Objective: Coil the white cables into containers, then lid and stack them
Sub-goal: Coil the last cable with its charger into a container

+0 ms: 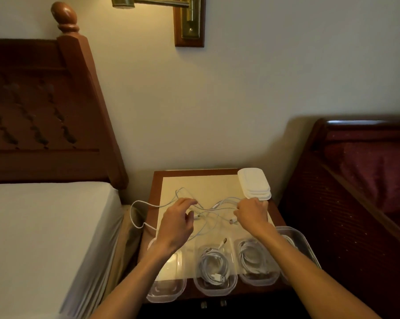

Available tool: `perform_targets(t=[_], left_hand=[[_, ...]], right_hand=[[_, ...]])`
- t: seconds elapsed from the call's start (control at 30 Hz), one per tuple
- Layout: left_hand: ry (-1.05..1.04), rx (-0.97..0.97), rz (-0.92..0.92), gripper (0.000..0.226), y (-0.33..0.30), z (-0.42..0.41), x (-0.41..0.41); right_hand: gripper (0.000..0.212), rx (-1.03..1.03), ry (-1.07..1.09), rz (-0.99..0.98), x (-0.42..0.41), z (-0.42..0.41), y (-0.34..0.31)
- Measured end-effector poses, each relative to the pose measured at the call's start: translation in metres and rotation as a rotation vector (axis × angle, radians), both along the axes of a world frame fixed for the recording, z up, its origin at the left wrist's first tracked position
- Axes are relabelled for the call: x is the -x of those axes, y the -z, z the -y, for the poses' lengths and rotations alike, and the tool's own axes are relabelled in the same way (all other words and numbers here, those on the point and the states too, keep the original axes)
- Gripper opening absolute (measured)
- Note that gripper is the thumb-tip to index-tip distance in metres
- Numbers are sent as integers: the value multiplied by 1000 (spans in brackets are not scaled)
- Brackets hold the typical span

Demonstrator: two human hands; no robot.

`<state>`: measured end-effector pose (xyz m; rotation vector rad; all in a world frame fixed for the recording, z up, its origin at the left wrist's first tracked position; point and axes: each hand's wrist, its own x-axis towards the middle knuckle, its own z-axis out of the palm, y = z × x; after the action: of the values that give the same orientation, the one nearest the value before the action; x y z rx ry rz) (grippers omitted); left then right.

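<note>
Several loose white cables (214,209) lie tangled on the cream top of the nightstand (201,180). My left hand (177,224) hovers over their left part with fingers loosely curved, thumb close to a small plug (196,216). My right hand (251,215) grips a cable strand near a white connector (232,220). Clear plastic containers line the front edge. The left one (165,288) is empty, while the middle one (215,269) and the right one (256,261) each hold a coiled cable. My right forearm partly hides a fourth container (296,239). White lids (254,184) are stacked at the back right.
One cable loop (134,215) hangs off the nightstand's left edge, toward the bed (44,226) with its white sheet. A dark red sofa (360,180) stands close on the right. The wall is right behind, with a brass lamp (189,17) above.
</note>
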<state>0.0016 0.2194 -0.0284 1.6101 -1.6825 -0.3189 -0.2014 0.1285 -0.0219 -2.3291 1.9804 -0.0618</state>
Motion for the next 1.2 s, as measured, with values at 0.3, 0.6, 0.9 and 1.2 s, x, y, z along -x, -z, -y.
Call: perform_targets(t=[0.3,0.6,0.9,1.2], left_hand=[[291,-76,-264,26,-72,107,27],[210,454,-165,18,-303,124,0],[59,150,-10,22,-304,83,-36],[-77,345,-128,63,-261,77,-15]], right_hand=[[25,125,-336,697,8,45,-122],[25,-35,-299,841,27,76,-117],[24,323,-122,1002,14,108,-216],[9,631,-409,805,-8,93,-297]])
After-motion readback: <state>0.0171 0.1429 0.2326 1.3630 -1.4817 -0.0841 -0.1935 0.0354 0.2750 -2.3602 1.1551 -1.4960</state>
